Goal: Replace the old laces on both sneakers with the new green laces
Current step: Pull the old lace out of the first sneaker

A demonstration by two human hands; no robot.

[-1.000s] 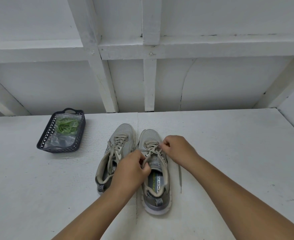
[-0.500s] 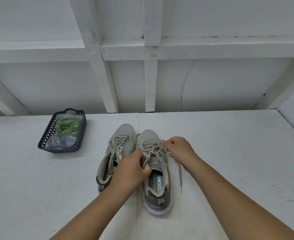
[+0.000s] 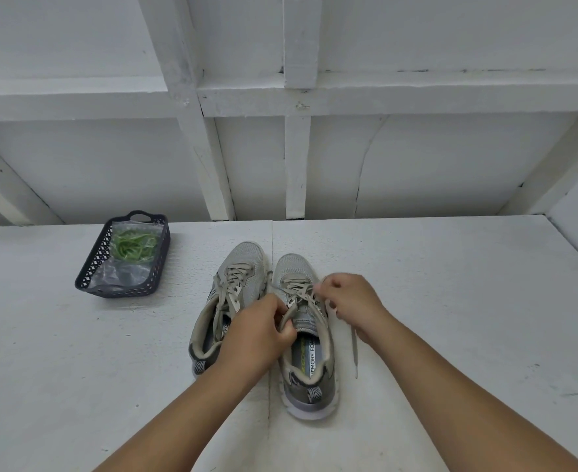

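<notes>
Two grey sneakers stand side by side on the white surface, toes pointing away from me. The left sneaker (image 3: 236, 267) keeps its beige lace threaded. My left hand (image 3: 257, 332) grips the collar and tongue of the right sneaker (image 3: 303, 379). My right hand (image 3: 352, 298) pinches that shoe's beige old lace (image 3: 299, 291) at the upper eyelets. One loose lace end (image 3: 355, 352) trails down the shoe's right side onto the surface. The green laces (image 3: 134, 247) lie in a clear bag inside a dark basket (image 3: 86, 284) at the far left.
A white wall with beams and posts (image 3: 294, 165) rises right behind the shoes. The white surface (image 3: 468, 301) stretches to the right of the shoes and in front of the basket.
My right hand has shifted slightly right and up, drawing the lace through the upper eyelets of the right sneaker. My left hand keeps its hold on the shoe.
</notes>
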